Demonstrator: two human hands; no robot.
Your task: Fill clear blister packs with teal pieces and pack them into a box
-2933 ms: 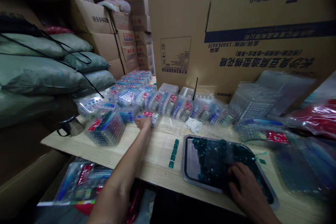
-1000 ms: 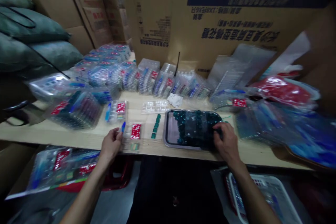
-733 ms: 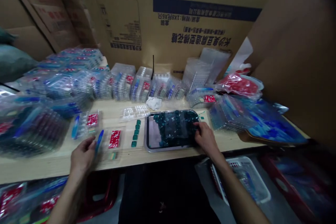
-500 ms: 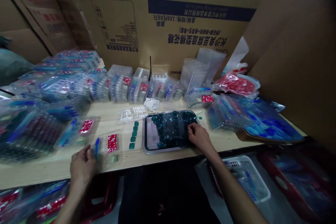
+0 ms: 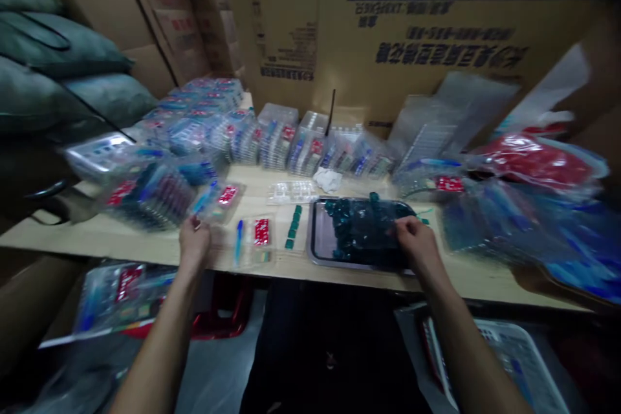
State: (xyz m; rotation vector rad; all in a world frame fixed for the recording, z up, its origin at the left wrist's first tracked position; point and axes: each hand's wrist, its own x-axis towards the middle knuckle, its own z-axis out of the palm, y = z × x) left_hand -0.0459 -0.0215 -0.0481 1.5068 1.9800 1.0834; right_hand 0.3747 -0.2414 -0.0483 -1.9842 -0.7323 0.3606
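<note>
My left hand (image 5: 195, 242) is closed, its fingertips at the near-left corner of a clear plastic tray (image 5: 218, 202) that holds a blue pen-shaped item and a red packet. A second such tray (image 5: 262, 249) lies just to its right. At the right end of a metal pan (image 5: 323, 252), my right hand (image 5: 416, 239) has its fingers pinched together over dark teal wrapped pieces (image 5: 356, 233); what they hold is hidden. Between the trays and the pan, several teal squares (image 5: 293, 228) form a short row.
Filled clear trays (image 5: 155, 197) are stacked at the left, with more (image 5: 276, 142) along the back. A white crumpled tissue (image 5: 328, 178) and a clear mould tray (image 5: 294, 192) lie behind the pan. Blue packets (image 5: 592, 265) and a red bag (image 5: 538, 158) are at the right.
My left hand has moved from beside the nearer tray to the corner of the one behind it. My right hand stays at the pan's right end. The view has swung left.
</note>
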